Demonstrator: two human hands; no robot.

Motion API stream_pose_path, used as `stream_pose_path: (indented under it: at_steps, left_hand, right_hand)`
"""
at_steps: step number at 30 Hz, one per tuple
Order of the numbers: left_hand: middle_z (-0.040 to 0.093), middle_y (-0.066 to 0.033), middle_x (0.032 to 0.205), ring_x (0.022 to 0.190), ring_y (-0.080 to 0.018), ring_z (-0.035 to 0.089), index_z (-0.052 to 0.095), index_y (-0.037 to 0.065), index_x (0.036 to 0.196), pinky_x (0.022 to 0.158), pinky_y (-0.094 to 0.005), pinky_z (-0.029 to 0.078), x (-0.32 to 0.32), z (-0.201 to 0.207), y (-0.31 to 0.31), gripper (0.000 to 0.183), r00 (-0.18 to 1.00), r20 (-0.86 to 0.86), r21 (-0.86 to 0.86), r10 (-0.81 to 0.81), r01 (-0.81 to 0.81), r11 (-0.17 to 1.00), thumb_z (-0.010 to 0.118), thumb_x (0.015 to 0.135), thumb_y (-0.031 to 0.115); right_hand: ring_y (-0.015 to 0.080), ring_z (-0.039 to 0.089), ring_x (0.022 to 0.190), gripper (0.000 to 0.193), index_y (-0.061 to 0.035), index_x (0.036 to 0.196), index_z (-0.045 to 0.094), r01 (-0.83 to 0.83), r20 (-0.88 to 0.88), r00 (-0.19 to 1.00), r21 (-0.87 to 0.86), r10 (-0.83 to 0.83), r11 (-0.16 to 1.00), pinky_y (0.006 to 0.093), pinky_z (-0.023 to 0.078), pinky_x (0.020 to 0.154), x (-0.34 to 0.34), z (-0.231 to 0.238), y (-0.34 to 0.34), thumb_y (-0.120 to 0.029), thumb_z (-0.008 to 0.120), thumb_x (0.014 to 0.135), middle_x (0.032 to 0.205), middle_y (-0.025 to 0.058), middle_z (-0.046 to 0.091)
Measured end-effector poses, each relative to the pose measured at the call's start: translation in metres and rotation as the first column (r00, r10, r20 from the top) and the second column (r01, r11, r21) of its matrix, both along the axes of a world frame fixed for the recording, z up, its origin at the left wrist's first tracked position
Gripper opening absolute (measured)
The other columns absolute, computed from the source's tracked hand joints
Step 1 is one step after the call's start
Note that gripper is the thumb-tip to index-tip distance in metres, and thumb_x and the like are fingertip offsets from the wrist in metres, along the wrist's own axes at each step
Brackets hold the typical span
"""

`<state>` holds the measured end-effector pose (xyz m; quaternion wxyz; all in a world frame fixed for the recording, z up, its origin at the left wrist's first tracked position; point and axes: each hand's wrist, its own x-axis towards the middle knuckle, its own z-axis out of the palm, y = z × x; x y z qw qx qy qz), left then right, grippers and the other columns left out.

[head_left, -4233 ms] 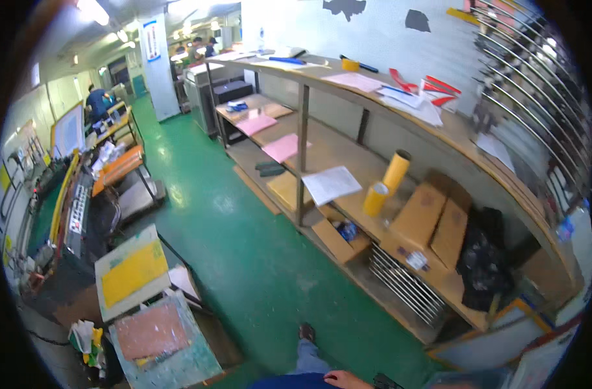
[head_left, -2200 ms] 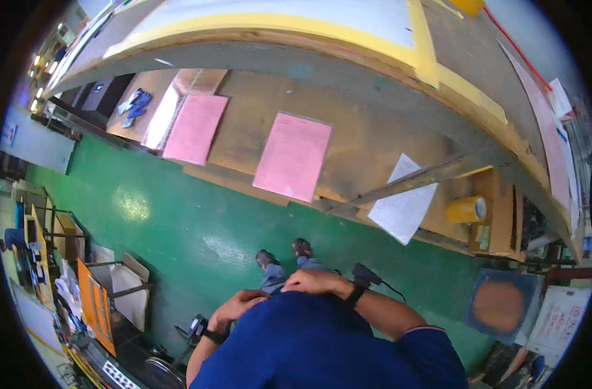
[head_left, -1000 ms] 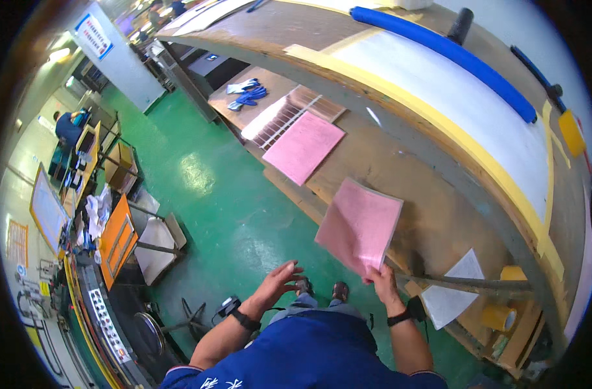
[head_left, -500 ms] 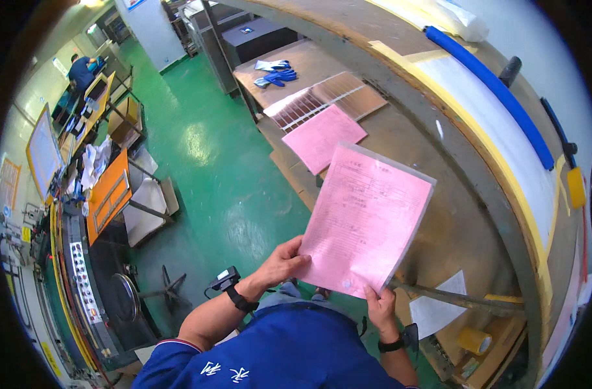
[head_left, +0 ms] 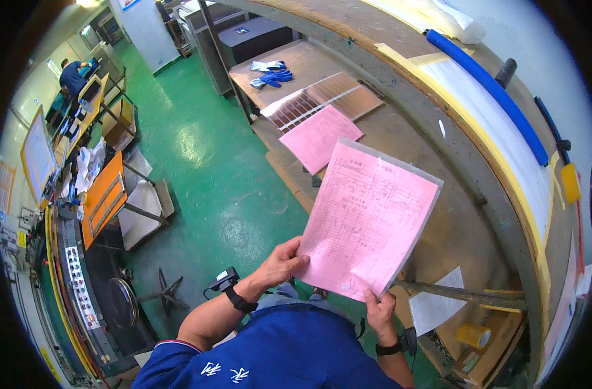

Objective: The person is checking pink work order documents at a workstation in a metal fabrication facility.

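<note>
In front of my body I hold up a pink printed form (head_left: 367, 220) in a clear plastic sleeve, tilted with its top leaning right. My left hand (head_left: 283, 262) pinches its lower left edge, thumb on the front. At the bottom edge, near the right corner, my right hand (head_left: 379, 308) grips it the same way. Beyond it, a second pink sheet (head_left: 320, 138) lies on the lower shelf, overlapping a copper-coloured panel (head_left: 348, 94) with a grid of strips. Blue-and-white work gloves (head_left: 270, 78) rest farther back on that surface.
A workbench (head_left: 438, 97) with a blue tube (head_left: 490, 97) curves along my right. Below it are a white sheet (head_left: 438, 308) and a yellow tape roll (head_left: 473, 335). To the left stand an orange board (head_left: 104, 201) and a machine panel (head_left: 82, 285). Another person (head_left: 72, 78) works far left.
The held form has shifted slightly right and down, and its print shows more clearly. Both hands keep their hold. The surroundings have moved slightly left in the view.
</note>
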<state>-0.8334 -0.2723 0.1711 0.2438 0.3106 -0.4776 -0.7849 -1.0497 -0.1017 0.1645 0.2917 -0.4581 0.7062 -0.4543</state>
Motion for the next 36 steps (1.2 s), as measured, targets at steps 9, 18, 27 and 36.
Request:
stream_pose_path:
  at_steps: [9,18,27,36]
  left_hand:
    - [0.055,-0.0042,0.119,0.107,-0.0116,0.053,0.042,0.0,0.132,0.095,-0.0283,0.041,0.005,-0.006,-0.002,0.041,0.997,-0.034,0.044,-0.064,0.065,0.997,0.048,0.092,0.002]
    - [0.058,-0.0013,0.112,0.095,-0.0075,0.055,0.045,0.001,0.129,0.081,-0.0224,0.046,0.007,-0.014,0.0,0.039,0.999,0.007,-0.028,-0.038,0.038,0.999,0.052,0.091,0.007]
    - [0.058,-0.0018,0.112,0.098,-0.0083,0.055,0.045,0.001,0.129,0.084,-0.0243,0.046,0.005,-0.002,-0.002,0.038,0.998,-0.037,0.041,-0.041,0.042,0.998,0.051,0.091,0.006]
    - [0.058,-0.0122,0.118,0.101,-0.0181,0.057,0.036,0.005,0.136,0.084,-0.0325,0.05,0.013,-0.027,0.002,0.046,0.984,0.158,0.081,-0.085,0.073,0.994,0.053,0.094,0.015]
  right_hand:
    - [0.0215,0.064,0.082,0.026,0.0039,0.101,0.064,0.017,-0.006,1.0,0.017,-0.017,1.0,0.0327,0.048,0.075,0.004,-0.004,0.008,-0.018,0.06,0.088,0.089,0.0143,0.068]
    - [0.0274,0.065,0.07,0.023,0.0043,0.096,0.063,0.042,0.018,0.999,-0.057,-0.041,0.997,0.0347,0.048,0.063,0.008,0.0,0.009,-0.017,0.061,0.087,0.08,0.0183,0.066]
    - [0.0213,0.064,0.072,0.024,0.0052,0.096,0.062,0.037,0.11,0.994,-0.089,-0.027,0.995,0.0336,0.048,0.065,0.006,-0.001,0.008,-0.017,0.06,0.088,0.082,0.0166,0.066]
    - [0.0152,0.058,0.063,0.02,-0.0026,0.096,0.057,0.296,0.622,0.719,0.128,-0.309,0.946,0.0273,0.046,0.053,-0.019,-0.076,0.001,-0.022,0.052,0.094,0.077,0.005,0.061]
